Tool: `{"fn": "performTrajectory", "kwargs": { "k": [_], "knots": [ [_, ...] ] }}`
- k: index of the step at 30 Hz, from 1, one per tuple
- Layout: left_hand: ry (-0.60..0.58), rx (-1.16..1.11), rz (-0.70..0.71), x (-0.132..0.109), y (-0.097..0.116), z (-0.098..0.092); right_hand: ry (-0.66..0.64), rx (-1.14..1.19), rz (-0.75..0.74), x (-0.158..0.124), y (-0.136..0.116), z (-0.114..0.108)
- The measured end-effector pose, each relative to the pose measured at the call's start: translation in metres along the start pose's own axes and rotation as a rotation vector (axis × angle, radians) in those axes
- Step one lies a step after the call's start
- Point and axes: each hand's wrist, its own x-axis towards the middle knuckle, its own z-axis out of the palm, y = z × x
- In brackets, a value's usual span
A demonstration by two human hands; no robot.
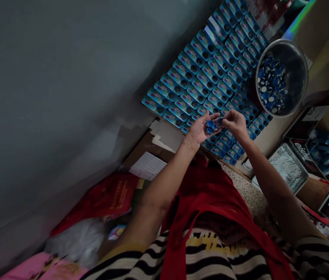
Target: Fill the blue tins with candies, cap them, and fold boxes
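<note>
My left hand [201,128] is cupped palm up and holds a few small blue caps [210,125]. My right hand [233,122] is beside it, fingers pinched on one blue piece at the edge of the left palm. Both hands hover over the near end of a large array of blue rectangular cases [208,66], laid in tight rows on a board. A metal bowl [294,58] full of blue and white caps stands just right of the hands.
A grey wall [50,77] fills the left. Cardboard and paper sheets [149,165] lie below the array. A tray of small white parts [288,167] and a box of blue items [326,151] sit right. Red bag [106,198] at lower left.
</note>
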Motion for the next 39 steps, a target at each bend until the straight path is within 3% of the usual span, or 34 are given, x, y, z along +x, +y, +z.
{"fn": "performTrajectory", "kwargs": {
  "k": [3, 8, 14, 19, 22, 24, 28, 34, 39],
  "knots": [
    [0.006, 0.024, 0.032, -0.008, 0.004, -0.008, 0.036, -0.071, 0.08, -0.008, 0.015, -0.003],
    [-0.01, -0.001, 0.099, -0.02, 0.012, -0.014, -0.06, -0.402, 0.066, -0.017, 0.018, 0.009],
    [-0.07, 0.013, 0.044, -0.014, 0.015, -0.016, -0.154, -0.647, 0.181, 0.007, 0.009, 0.014],
    [-0.043, 0.019, 0.037, -0.017, 0.014, -0.018, -0.198, -0.652, 0.143, 0.017, 0.001, -0.001],
    [0.002, 0.055, 0.036, -0.021, 0.013, -0.015, -0.097, -0.545, 0.064, 0.007, -0.02, -0.006],
    [0.015, 0.082, 0.044, -0.02, 0.012, -0.012, -0.042, -0.417, -0.042, 0.0, -0.035, -0.004],
    [0.016, 0.07, 0.03, -0.011, 0.007, -0.005, -0.122, -0.228, -0.165, -0.003, -0.049, 0.008],
    [-0.034, 0.038, -0.026, -0.011, 0.008, -0.021, -0.022, -0.077, -0.067, -0.013, -0.013, 0.015],
    [-0.023, 0.03, 0.073, -0.031, 0.018, -0.033, -0.124, -0.391, 0.027, -0.029, 0.008, 0.022]
  ]
}}
